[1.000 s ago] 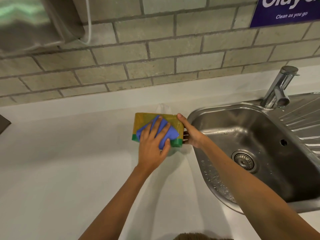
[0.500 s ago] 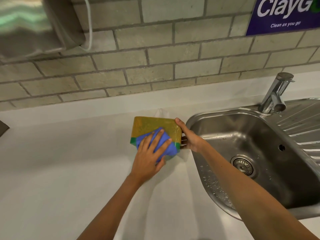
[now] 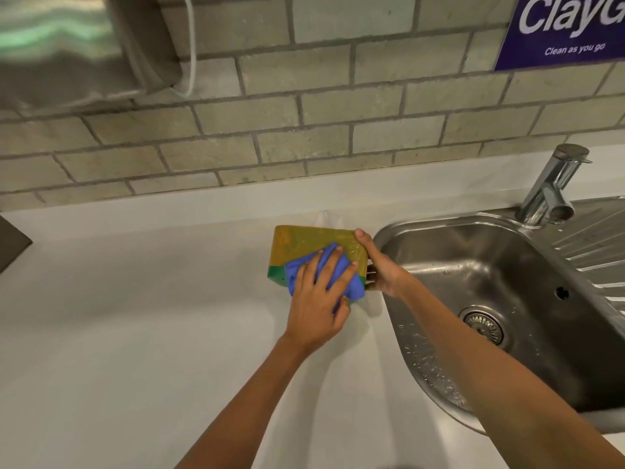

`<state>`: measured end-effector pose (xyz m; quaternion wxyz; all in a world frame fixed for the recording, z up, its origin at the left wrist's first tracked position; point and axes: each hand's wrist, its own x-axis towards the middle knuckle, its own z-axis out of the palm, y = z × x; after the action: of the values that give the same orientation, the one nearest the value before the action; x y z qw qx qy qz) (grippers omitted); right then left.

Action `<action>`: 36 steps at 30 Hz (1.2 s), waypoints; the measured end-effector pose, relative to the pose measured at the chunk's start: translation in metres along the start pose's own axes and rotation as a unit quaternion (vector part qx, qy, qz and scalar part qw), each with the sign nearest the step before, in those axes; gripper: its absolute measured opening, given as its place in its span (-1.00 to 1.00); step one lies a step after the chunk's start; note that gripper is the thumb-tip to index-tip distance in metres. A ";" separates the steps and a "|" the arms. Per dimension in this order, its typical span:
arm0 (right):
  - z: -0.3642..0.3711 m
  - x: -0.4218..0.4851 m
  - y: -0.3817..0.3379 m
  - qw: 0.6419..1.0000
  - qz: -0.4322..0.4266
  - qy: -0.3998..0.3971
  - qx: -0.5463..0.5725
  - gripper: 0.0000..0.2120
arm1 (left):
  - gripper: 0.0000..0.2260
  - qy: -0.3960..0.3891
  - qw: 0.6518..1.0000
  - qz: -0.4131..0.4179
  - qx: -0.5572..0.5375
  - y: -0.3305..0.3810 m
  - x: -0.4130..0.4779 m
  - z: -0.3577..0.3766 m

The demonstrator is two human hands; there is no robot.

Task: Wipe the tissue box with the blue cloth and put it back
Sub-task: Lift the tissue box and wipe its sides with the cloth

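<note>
A yellow tissue box (image 3: 297, 245) with a green lower band stands tilted on the white counter (image 3: 135, 333), a white tissue poking up behind it. My left hand (image 3: 321, 299) lies flat on the blue cloth (image 3: 355, 286), pressing it against the box's near face at the lower right. My right hand (image 3: 378, 269) grips the box's right end, thumb on the top corner. The box's far side and its underside are hidden.
A steel sink (image 3: 490, 299) with a drain and wet specks lies right of the box, with a tap (image 3: 551, 191) behind it. A tiled wall (image 3: 304, 130) rises at the back, carrying a metal dispenser (image 3: 67, 45) and a purple sign (image 3: 568, 28). A dark object (image 3: 10, 245) sits at the left edge.
My left hand has slid the blue cloth down the box's near face toward its lower right corner. My right hand keeps its hold on the box's end.
</note>
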<state>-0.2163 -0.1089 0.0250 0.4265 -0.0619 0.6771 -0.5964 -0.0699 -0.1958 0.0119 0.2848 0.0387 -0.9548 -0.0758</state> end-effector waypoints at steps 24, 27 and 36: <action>0.047 -0.012 0.007 0.973 -0.175 0.135 0.061 -0.20 | -0.54 0.141 0.869 -0.382 -0.280 0.007 0.021 0.007; 0.060 -0.017 0.010 0.969 -0.199 0.140 0.045 -0.24 | -0.59 0.180 0.767 -0.487 -0.378 -0.005 0.029 -0.002; 0.075 -0.032 0.038 0.960 -0.261 0.102 0.026 -0.53 | -0.40 0.147 0.617 -0.609 -0.476 -0.014 0.014 -0.010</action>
<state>-0.1318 -0.1361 0.0141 0.1861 -0.1642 0.6619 -0.7074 -0.0756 -0.2126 0.0248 0.2882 0.4812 -0.4874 -0.6692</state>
